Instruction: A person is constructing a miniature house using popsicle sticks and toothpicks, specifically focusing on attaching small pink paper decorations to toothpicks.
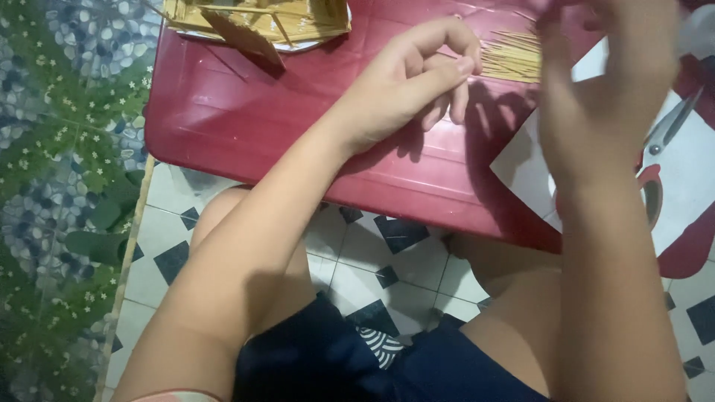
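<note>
1. Built part: a stick structure [257, 21], a flat frame of thin wooden sticks, sits on a white plate [302, 46] at the far left edge of the red surface [246, 112]. One slat leans off it toward the near side. Looks partly assembled; top is cropped, so can't judge how complete.
2. Stock: a loose pile of thin sticks [510, 56] lies on the surface further right, just past the left fingertips. Plenty unused, so my read is the build is mid-way, not near done.
3. Left hand [406, 85]: fingers curled, thumb pinched against index, tips right at the pile's edge. Can't tell if a stick is actually pinched between them.
4. Right hand [596, 82]: raised above the surface, motion-blurred; can't tell if it holds anything or how the fingers are set.
5. Scissors [670, 126] with red handles lie on white paper [693, 179] at the right, untouched, partly hidden behind the right hand.
6. Person sits with knees under the surface, tiled floor [395, 260] below.
</note>
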